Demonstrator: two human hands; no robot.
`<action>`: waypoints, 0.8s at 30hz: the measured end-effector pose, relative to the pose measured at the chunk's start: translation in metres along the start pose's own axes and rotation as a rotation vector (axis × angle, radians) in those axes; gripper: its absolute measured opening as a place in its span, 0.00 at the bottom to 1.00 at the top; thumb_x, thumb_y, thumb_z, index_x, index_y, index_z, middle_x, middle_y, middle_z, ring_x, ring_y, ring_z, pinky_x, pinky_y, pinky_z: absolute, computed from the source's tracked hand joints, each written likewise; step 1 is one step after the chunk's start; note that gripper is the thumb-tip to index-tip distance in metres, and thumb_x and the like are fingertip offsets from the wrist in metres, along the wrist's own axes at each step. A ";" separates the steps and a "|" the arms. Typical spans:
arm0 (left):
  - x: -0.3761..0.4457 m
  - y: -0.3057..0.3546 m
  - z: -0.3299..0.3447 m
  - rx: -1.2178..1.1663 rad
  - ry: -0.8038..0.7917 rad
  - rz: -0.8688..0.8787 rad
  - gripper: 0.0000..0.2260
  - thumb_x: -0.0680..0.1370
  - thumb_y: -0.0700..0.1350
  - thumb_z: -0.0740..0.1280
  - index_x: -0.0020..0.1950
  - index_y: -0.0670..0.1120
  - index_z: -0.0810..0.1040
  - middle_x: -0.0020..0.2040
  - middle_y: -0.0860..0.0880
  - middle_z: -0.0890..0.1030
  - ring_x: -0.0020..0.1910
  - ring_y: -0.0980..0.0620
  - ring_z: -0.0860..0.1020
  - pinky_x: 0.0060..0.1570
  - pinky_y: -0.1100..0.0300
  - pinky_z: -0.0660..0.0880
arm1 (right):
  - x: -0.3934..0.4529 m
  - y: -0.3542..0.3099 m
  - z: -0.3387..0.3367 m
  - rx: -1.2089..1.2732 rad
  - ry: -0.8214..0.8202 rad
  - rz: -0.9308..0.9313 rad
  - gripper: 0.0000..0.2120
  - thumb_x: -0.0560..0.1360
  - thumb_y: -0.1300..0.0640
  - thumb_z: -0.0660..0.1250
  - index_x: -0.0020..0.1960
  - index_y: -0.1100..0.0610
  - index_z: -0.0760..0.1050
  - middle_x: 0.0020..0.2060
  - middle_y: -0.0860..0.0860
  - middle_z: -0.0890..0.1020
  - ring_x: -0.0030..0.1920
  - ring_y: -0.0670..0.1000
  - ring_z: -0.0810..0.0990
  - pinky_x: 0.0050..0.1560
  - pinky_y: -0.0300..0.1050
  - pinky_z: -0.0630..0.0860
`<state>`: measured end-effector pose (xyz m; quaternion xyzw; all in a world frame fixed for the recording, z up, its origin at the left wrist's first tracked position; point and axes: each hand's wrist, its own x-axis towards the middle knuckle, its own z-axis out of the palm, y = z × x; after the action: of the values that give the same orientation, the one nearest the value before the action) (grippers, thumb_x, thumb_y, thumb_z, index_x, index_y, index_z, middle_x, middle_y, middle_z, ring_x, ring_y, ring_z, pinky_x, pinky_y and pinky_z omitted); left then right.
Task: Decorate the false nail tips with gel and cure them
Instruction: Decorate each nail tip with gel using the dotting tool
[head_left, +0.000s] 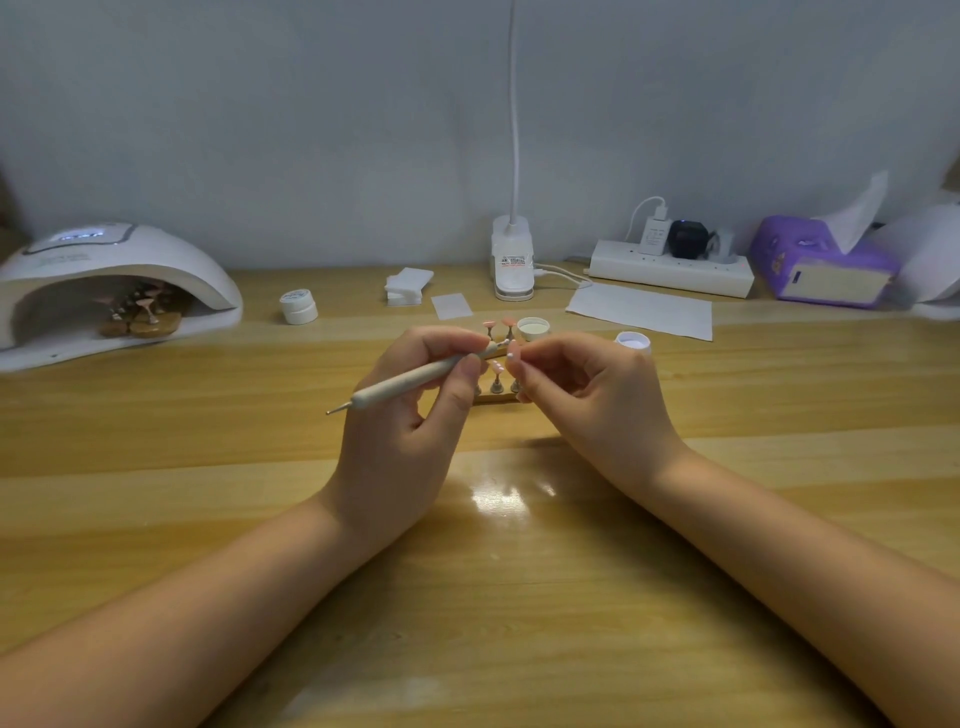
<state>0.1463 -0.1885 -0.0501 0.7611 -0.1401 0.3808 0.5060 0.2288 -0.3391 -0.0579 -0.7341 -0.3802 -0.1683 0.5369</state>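
My left hand (415, 410) grips a pale dotting pen (410, 382), its working tip pointing right at a small pink nail tip (513, 352). My right hand (582, 384) pinches that nail tip between thumb and forefinger. Behind the hands stands a wooden holder (493, 397) with several pink nail tips (497, 366) on metal stands; part of it is hidden by my fingers. An open white gel jar (533, 327) sits just beyond, its lid (632, 341) to the right. The white curing lamp (114, 270) at far left holds another rack of tips (140, 312) inside.
A closed white jar (298, 306), a stack of wipes (408, 285) and a single wipe (452, 305) lie at the back. A lamp clamp (513, 260), power strip (670, 267), paper sheet (641, 310) and purple tissue pack (821, 265) line the wall.
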 end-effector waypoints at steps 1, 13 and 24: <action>0.000 0.000 0.000 0.002 -0.004 0.003 0.07 0.78 0.38 0.64 0.53 0.48 0.76 0.48 0.48 0.81 0.49 0.51 0.81 0.50 0.58 0.78 | 0.000 0.000 0.000 -0.003 0.000 -0.003 0.06 0.74 0.63 0.71 0.50 0.61 0.82 0.39 0.54 0.84 0.38 0.51 0.83 0.41 0.51 0.81; -0.001 -0.004 0.001 -0.005 -0.029 0.006 0.06 0.78 0.37 0.64 0.53 0.43 0.77 0.49 0.48 0.81 0.50 0.50 0.81 0.51 0.57 0.78 | 0.000 -0.002 0.000 -0.003 -0.001 -0.014 0.06 0.73 0.63 0.71 0.50 0.62 0.82 0.39 0.54 0.84 0.38 0.52 0.83 0.41 0.52 0.80; -0.001 -0.003 0.001 -0.029 -0.019 -0.021 0.06 0.78 0.37 0.64 0.52 0.45 0.77 0.48 0.46 0.81 0.49 0.49 0.81 0.51 0.56 0.78 | 0.000 0.001 0.000 -0.012 0.013 -0.020 0.05 0.74 0.63 0.72 0.50 0.62 0.82 0.39 0.54 0.84 0.38 0.51 0.83 0.41 0.53 0.80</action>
<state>0.1479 -0.1885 -0.0531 0.7586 -0.1425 0.3662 0.5197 0.2294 -0.3390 -0.0585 -0.7324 -0.3829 -0.1809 0.5332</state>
